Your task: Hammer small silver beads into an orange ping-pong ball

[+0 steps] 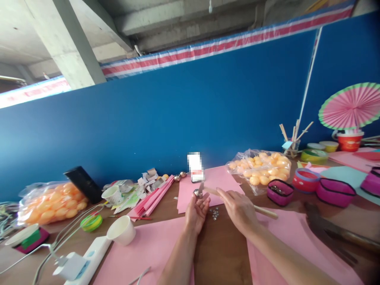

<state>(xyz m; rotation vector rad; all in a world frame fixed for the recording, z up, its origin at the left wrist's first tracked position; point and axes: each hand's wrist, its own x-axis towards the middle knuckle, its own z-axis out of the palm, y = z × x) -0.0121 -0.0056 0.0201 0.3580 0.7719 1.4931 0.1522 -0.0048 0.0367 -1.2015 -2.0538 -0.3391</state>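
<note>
My left hand (pixel 196 215) is palm up, its fingers curled round a small shiny metal ball (pixel 197 193) at the fingertips. In my right hand (pixel 240 209) is what looks like a small hammer with a long wooden handle (pixel 267 212). Its narrow grey head (pixel 201 187) is close over the metal ball; I cannot tell whether they touch. Several tiny silvery pieces (pixel 214 214) lie on the brown table between my hands. Behind my left hand, a phone (pixel 195 168) with a blurred screen leans upright on pink paper (pixel 218 178).
Bags of orange balls (pixel 261 168) stand right and left. Beside the right bag is a purple container (pixel 279 192) of small metal parts. A large dark metal tool (pixel 332 229) lies far right. At left are a white cup (pixel 121 230), a power strip (pixel 95 257) and loose cables.
</note>
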